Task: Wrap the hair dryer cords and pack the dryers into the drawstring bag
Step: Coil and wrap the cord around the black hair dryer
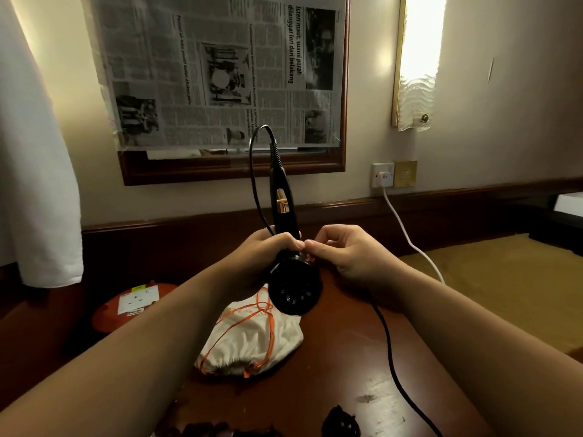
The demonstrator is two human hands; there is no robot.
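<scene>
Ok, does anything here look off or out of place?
Yes: the mirror frame is covered with taped newspaper, hiding the glass. Also the hair dryer's black cord trails loose across the table, not yet wrapped.

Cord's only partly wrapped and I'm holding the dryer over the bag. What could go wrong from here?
1. The black cord trails loose across the table toward its near edge; its plug end may snag as you wind.
2. The right hand only pinches at the hair dryer; the loop could slip.
3. The drawstring bag looks cinched shut.
</scene>
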